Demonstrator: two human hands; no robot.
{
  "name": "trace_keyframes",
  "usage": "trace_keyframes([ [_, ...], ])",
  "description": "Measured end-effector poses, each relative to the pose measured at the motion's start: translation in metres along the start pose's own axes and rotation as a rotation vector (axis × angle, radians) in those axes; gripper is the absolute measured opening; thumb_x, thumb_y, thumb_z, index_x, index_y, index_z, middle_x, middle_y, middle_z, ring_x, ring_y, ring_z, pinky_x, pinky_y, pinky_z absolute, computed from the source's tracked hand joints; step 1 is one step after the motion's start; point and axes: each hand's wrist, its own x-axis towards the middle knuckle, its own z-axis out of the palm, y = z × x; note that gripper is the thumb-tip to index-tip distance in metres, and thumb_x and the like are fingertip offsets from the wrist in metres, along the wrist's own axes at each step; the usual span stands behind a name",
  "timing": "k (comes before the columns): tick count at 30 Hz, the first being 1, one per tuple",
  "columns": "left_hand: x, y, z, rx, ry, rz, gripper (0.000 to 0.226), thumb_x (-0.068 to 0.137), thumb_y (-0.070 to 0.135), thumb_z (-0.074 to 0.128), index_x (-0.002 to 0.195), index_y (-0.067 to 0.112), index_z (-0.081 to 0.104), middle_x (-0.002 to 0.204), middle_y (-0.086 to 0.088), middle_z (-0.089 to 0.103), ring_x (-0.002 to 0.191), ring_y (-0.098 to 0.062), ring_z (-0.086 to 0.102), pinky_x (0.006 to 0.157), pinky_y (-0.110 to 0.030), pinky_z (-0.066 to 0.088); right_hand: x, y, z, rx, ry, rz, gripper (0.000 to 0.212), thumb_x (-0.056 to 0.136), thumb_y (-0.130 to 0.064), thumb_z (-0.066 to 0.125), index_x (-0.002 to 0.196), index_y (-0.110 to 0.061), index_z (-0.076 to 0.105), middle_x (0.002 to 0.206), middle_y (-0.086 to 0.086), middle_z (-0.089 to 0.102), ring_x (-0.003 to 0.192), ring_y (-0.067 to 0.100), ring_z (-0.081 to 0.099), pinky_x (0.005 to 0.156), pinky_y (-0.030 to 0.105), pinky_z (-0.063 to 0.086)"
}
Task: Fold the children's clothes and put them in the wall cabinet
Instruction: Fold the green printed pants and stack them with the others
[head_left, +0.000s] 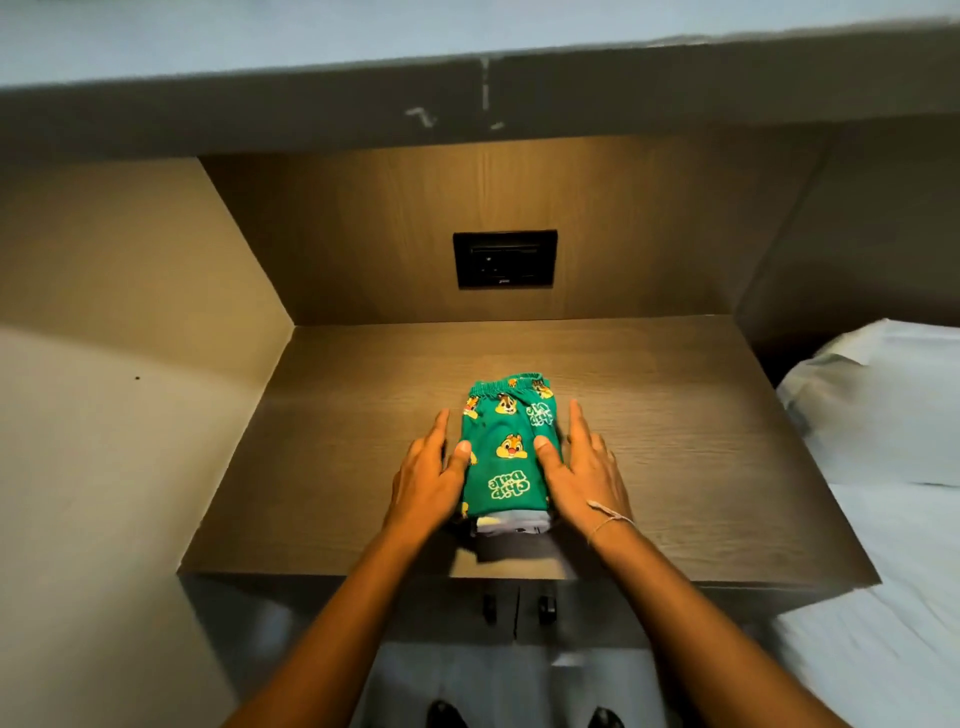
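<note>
Two bare forearms reach forward from the bottom of the view toward a small stack of folded children's clothes (506, 457) lying on the wooden shelf (675, 415) of a wall niche. On top is a green garment printed with chipmunks, its elastic waistband at the far end; beneath it, at the near edge, a pale grey piece and a darker one stick out.

The left hand (428, 480) lies flat against the left side of the stack, fingers (439, 426) straight and close together, thumb resting on the green cloth. The right hand (582, 475), a thin thread bracelet (608, 519) at its wrist, mirrors it on the right side, thumb likewise on the cloth. Neither hand grips anything; both bracket the pile with open palms.

On the back panel of the niche sits a dark socket plate (505, 259). To the right, a bed with a white pillow (878, 400) and sheet adjoins the unit. Below the shelf, two dark handles (517, 605) suggest cabinet doors.

Folding looks finished, and the step in hand seems to be squaring or setting down the stack. Whether this shelf is the cabinet meant, I cannot tell; if not, the next move calls for closing both hands on the pile from the sides and lifting it whole without slipping the layers.
</note>
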Motion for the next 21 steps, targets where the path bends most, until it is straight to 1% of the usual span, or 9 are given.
trace_keyframes([
  [2, -0.003, -0.001, 0.001, 0.021, -0.047, -0.023, 0.06, 0.097, 0.057, 0.034, 0.148, 0.049, 0.003, 0.14, -0.011, 0.045, 0.121, -0.029, 0.052, 0.096, -0.048, 0.046, -0.002, 0.003, 0.0, -0.009, -0.048, 0.009, 0.069, 0.094, -0.06, 0.032, 0.148, -0.043, -0.008, 0.15, 0.012, 0.038, 0.13, 0.036, 0.044, 0.101, 0.047, 0.04],
  [3, -0.004, 0.001, 0.003, 0.041, -0.06, 0.002, 0.06, 0.097, 0.057, 0.032, 0.147, 0.05, 0.0, 0.139, -0.011, 0.046, 0.118, -0.029, 0.053, 0.095, -0.047, 0.046, -0.003, 0.002, 0.004, -0.031, -0.082, -0.003, 0.068, 0.095, -0.06, 0.029, 0.147, -0.045, -0.012, 0.151, 0.012, 0.037, 0.129, 0.036, 0.044, 0.102, 0.048, 0.04],
  [7, 0.003, 0.014, 0.02, 0.11, -0.042, 0.159, 0.062, 0.099, 0.054, 0.025, 0.151, 0.037, -0.003, 0.131, -0.01, 0.052, 0.104, -0.023, 0.057, 0.084, -0.038, 0.046, 0.003, -0.01, 0.02, -0.094, -0.115, -0.024, 0.063, 0.098, -0.053, 0.025, 0.147, -0.043, -0.012, 0.143, 0.014, 0.04, 0.118, 0.034, 0.052, 0.089, 0.041, 0.044],
  [10, 0.007, 0.015, 0.029, 0.117, -0.024, 0.187, 0.061, 0.1, 0.051, 0.023, 0.153, 0.032, -0.002, 0.128, -0.009, 0.053, 0.101, -0.02, 0.055, 0.079, -0.034, 0.045, 0.008, -0.015, 0.027, -0.07, -0.103, 0.036, 0.062, 0.099, -0.048, 0.028, 0.149, -0.041, -0.009, 0.144, 0.014, 0.04, 0.12, 0.034, 0.051, 0.094, 0.041, 0.042],
  [13, 0.005, 0.014, 0.026, 0.056, -0.037, 0.214, 0.06, 0.101, 0.048, 0.024, 0.153, 0.03, 0.0, 0.129, -0.009, 0.053, 0.1, -0.018, 0.055, 0.08, -0.034, 0.047, 0.005, -0.022, 0.026, 0.075, -0.114, 0.055, 0.061, 0.1, -0.043, 0.031, 0.15, -0.04, -0.004, 0.146, 0.011, 0.042, 0.123, 0.032, 0.049, 0.101, 0.043, 0.042],
  [15, -0.001, 0.014, 0.019, 0.005, -0.057, 0.221, 0.059, 0.102, 0.046, 0.026, 0.154, 0.03, 0.002, 0.129, -0.01, 0.053, 0.096, -0.013, 0.052, 0.079, -0.033, 0.048, -0.004, -0.028, 0.024, 0.219, -0.137, 0.032, 0.061, 0.101, -0.038, 0.034, 0.151, -0.039, -0.001, 0.147, 0.009, 0.044, 0.122, 0.029, 0.051, 0.102, 0.048, 0.044],
  [18, -0.02, 0.016, 0.008, -0.046, -0.073, 0.192, 0.06, 0.101, 0.046, 0.03, 0.153, 0.033, 0.002, 0.131, -0.006, 0.051, 0.094, -0.006, 0.05, 0.07, -0.019, 0.043, -0.025, -0.034, 0.016, 0.361, -0.145, -0.003, 0.06, 0.102, -0.034, 0.035, 0.151, -0.038, 0.002, 0.143, 0.008, 0.047, 0.115, 0.025, 0.057, 0.096, 0.049, 0.049],
  [20, -0.039, 0.024, -0.002, -0.071, -0.049, 0.207, 0.06, 0.101, 0.047, 0.031, 0.152, 0.035, 0.002, 0.127, -0.002, 0.051, 0.088, -0.003, 0.052, 0.06, -0.011, 0.037, -0.043, -0.036, 0.007, 0.386, -0.13, -0.039, 0.06, 0.101, -0.035, 0.036, 0.151, -0.04, 0.002, 0.14, 0.009, 0.049, 0.113, 0.026, 0.058, 0.094, 0.05, 0.05],
  [21, -0.049, 0.03, -0.008, -0.087, -0.031, 0.227, 0.061, 0.101, 0.048, 0.031, 0.152, 0.037, 0.001, 0.123, 0.0, 0.052, 0.085, -0.003, 0.055, 0.058, -0.01, 0.038, -0.051, -0.037, 0.002, 0.393, -0.122, -0.06, 0.06, 0.101, -0.036, 0.036, 0.151, -0.04, 0.002, 0.138, 0.01, 0.05, 0.113, 0.026, 0.058, 0.094, 0.051, 0.05],
])
